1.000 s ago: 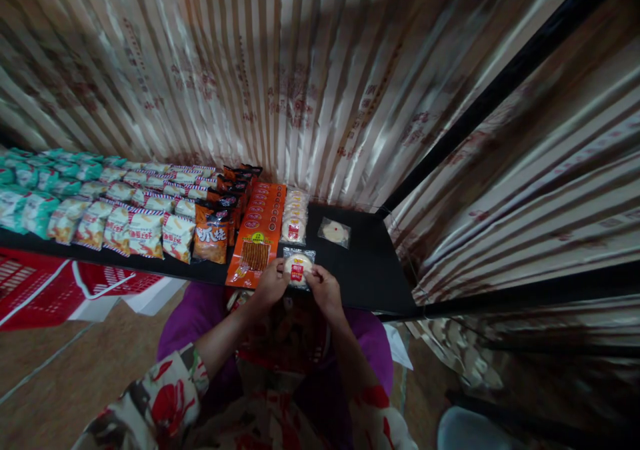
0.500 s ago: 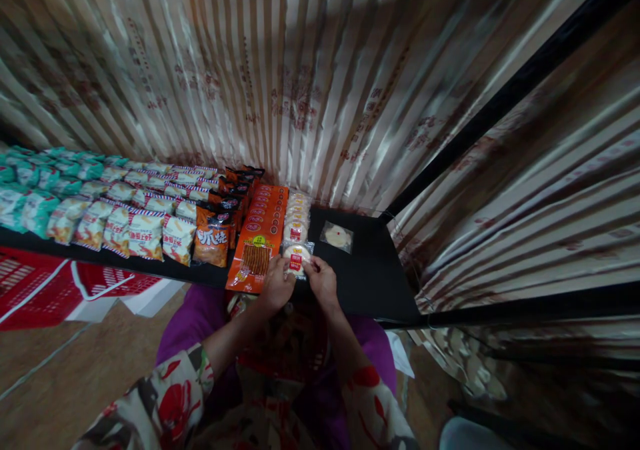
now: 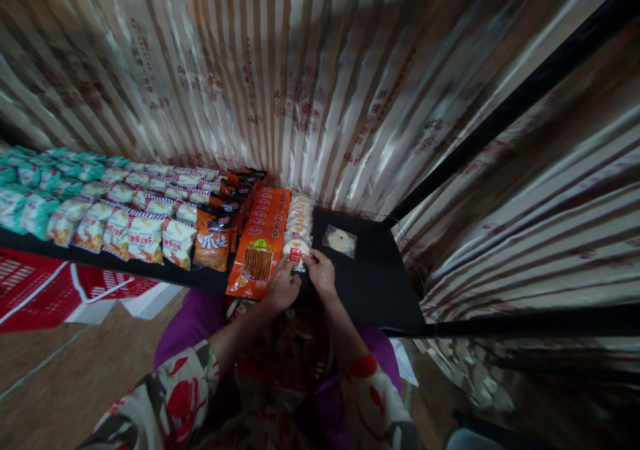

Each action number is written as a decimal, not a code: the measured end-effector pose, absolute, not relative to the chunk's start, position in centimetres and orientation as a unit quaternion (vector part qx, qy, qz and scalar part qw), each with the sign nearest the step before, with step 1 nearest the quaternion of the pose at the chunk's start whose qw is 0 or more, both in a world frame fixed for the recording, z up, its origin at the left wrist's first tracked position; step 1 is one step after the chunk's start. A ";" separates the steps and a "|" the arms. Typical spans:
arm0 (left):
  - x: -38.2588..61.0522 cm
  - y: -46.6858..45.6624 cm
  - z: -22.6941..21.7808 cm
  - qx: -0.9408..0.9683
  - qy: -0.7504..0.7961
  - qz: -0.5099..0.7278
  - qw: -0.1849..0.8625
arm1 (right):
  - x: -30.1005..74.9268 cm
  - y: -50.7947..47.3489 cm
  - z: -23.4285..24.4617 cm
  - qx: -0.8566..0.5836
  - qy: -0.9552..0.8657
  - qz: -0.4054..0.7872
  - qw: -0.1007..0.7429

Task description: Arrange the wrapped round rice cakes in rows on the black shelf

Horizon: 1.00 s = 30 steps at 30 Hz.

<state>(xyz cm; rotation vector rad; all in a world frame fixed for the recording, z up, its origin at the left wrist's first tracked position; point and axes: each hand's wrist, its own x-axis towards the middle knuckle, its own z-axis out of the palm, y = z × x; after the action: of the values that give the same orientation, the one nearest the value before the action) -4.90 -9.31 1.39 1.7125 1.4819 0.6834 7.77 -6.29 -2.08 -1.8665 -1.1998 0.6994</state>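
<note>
Round white cracker in a clear wrapper with a red label (image 3: 297, 249) lies on a narrow black tabletop (image 3: 375, 297), at the near end of a row of matching clear-wrapped white crackers (image 3: 300, 215). Its right edge is pinched by the right hand (image 3: 321, 271); the left hand (image 3: 284, 285) touches its lower left, though whether it grips I cannot tell. Just left lies a flat, shiny orange packet (image 3: 264, 230); a loose clear-wrapped white cracker (image 3: 341, 241) lies apart, to the right.
</note>
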 end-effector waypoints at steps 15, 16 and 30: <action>-4.4 -8.1 1.0 0.670 0.575 0.278 0.379 | 8.1 -4.9 -2.2 -0.744 -0.491 0.251 0.377; -4.4 -8.1 1.0 0.674 0.576 0.271 0.376 | 8.1 -4.9 -2.3 -0.745 -0.494 0.249 0.374; -4.1 -8.2 0.7 0.700 0.575 0.227 0.358 | 7.9 -4.6 -1.9 -0.744 -0.496 0.240 0.379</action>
<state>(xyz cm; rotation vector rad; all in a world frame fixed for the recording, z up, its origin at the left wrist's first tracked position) -4.14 -8.22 0.72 1.8055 1.4835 0.5844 7.92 -4.58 -1.92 -1.8994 -1.2661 0.6129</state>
